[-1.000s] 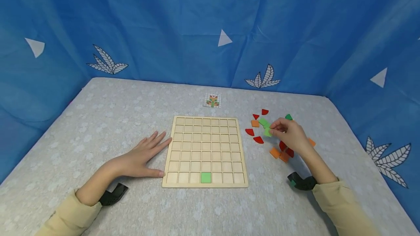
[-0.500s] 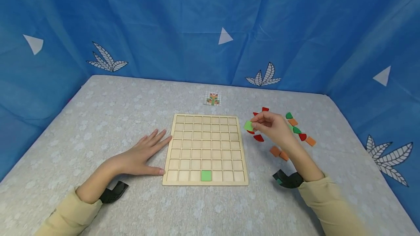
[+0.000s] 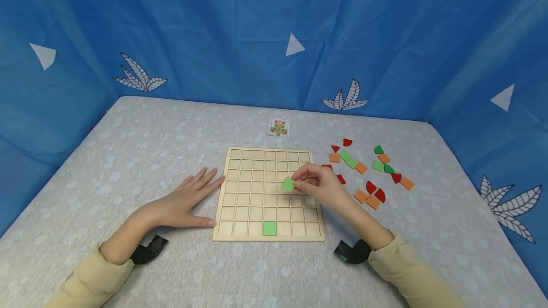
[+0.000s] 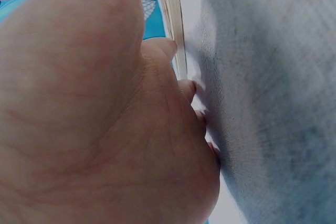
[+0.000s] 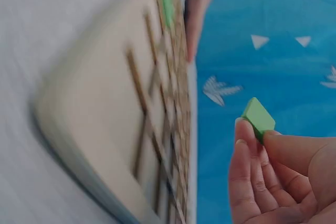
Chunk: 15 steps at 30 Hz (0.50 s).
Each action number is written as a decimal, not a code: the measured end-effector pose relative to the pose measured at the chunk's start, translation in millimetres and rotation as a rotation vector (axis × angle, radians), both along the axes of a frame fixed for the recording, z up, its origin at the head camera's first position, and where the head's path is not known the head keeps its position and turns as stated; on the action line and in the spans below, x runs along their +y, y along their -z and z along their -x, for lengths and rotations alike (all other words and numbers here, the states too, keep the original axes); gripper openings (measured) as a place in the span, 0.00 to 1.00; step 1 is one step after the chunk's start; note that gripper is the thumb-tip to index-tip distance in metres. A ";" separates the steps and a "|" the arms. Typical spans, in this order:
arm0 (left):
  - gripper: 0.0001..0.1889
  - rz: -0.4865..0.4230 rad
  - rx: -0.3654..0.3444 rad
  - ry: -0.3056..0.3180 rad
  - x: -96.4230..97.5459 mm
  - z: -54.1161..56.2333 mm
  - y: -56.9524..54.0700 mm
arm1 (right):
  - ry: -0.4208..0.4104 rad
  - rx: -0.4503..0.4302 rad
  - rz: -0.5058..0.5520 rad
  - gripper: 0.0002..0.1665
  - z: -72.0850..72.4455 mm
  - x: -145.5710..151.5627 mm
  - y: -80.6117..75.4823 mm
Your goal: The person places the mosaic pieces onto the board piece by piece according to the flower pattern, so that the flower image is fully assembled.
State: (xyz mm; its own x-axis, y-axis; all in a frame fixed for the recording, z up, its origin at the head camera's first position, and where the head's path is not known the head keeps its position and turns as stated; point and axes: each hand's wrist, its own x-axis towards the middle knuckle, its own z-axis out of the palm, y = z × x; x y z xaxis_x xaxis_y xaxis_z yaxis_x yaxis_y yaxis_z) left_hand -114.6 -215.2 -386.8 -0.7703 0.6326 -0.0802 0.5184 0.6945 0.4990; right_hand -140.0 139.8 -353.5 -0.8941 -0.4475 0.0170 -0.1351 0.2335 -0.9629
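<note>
A light green square tile [image 3: 288, 185] is pinched between the thumb and fingers of my right hand [image 3: 322, 185], held above the right part of a wooden grid board [image 3: 241, 199]. The right wrist view shows the same green tile [image 5: 259, 117] tilted in the fingertips. Another green square tile [image 3: 269, 228] lies in the middle cell of the board's nearest row. My left hand [image 3: 181, 203] lies with straight, spread fingers on the cloth, its fingertips and thumb at the board's left edge. In the left wrist view, the palm [image 4: 105, 129] covers much of the scene.
Right of the board lie scattered loose pieces: orange squares [image 3: 373, 202], red pieces [image 3: 380, 196], light green squares [image 3: 351, 162] and dark green pieces [image 3: 388, 169]. A small card with a coloured pattern [image 3: 278, 128] lies behind the board. Blue curtains [image 3: 192, 37] surround the patterned tablecloth [image 3: 171, 141].
My right hand has picked up the green tile from the loose pieces and carried it left, over the board. The left hand stays in place.
</note>
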 end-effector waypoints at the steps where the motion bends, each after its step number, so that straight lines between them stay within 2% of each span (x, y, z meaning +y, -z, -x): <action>1: 0.53 0.002 -0.001 0.001 0.0 0.1 0.2 | -0.014 0.003 0.005 0.06 -1.7 -2.6 2.4; 7: 0.53 -0.002 -0.010 0.009 -0.6 0.5 0.1 | -0.049 -0.008 0.026 0.06 -8.1 -14.5 14.9; 15: 0.54 0.010 -0.011 0.003 0.2 1.5 -1.2 | -0.087 -0.020 -0.003 0.06 -13.3 -23.2 25.5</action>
